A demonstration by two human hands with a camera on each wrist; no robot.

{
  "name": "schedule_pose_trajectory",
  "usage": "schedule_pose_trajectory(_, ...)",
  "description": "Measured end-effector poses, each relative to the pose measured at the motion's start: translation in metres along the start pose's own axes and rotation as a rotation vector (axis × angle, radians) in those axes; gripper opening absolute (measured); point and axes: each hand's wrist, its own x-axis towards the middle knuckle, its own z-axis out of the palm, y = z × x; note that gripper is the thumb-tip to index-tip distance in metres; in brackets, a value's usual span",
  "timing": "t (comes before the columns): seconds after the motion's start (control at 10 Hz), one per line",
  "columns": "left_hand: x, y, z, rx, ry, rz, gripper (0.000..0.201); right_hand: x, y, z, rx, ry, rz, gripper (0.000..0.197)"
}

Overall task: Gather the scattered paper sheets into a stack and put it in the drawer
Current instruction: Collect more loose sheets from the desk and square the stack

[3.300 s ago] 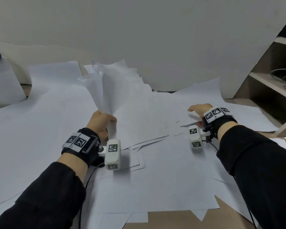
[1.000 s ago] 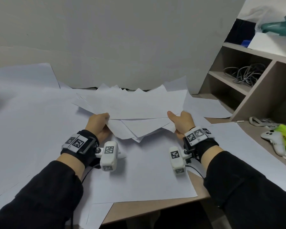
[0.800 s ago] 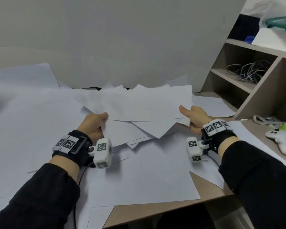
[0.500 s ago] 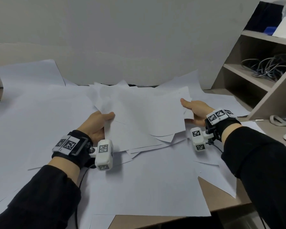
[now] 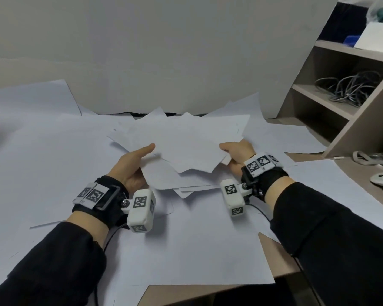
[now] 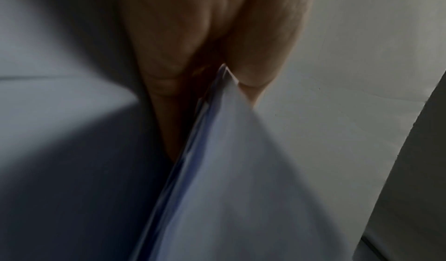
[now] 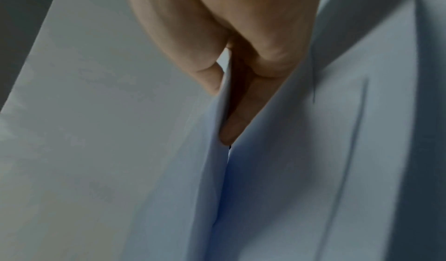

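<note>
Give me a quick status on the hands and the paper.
Left hand and right hand each pinch a side of the uneven paper bundle. More loose sheets cover the desk. No drawer in view.

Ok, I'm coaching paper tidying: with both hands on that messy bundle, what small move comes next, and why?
Probably tap the bundle edge-down on the desk to square it. The left hand and right hand pinch its opposite sides, but the sheets are fanned, corners poking out at different angles; loose sheets still lie around.
</note>
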Motion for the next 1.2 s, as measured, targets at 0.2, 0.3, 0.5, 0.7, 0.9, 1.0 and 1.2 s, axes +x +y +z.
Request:
schedule_pose_trajectory(0.2,0.000,-0.004,0.006,-0.031,0.065,0.026,0.035,-0.023,0.018,0.030,0.039,-0.093,0.006,0.021)
schedule_pose_trajectory(0.3,0.004,-0.006,0.007,0.017,0.143,0.066,0.029,-0.033,0.020,0.033,-0.003,-0.146,0.053,0.021)
schedule_pose_trajectory(0.5,0.003,-0.010,0.010,0.220,0.237,0.239,0.024,-0.018,-0.005,-0.012,-0.252,0.020,0.027,0.009)
schedule_pose_trajectory(0.7,-0.001,-0.005,0.013,0.348,0.196,0.452,0.025,0.022,-0.031,-0.104,-0.770,0.417,0.010,0.041)
schedule_pose_trajectory(0.9,0.005,-0.007,0.015,0.296,0.139,0.491,0.025,0.023,-0.039,-0.139,-1.160,0.366,0.097,0.034)
schedule_pose_trajectory(1.0,0.008,-0.009,0.013,0.276,0.135,0.472,0.026,0.030,-0.040,-0.137,-1.016,0.358,0.124,0.048)
schedule_pose_trajectory(1.2,0.013,-0.010,0.009,0.251,0.140,0.442,0.029,0.046,-0.047,-0.134,-0.935,0.307,0.168,0.064)
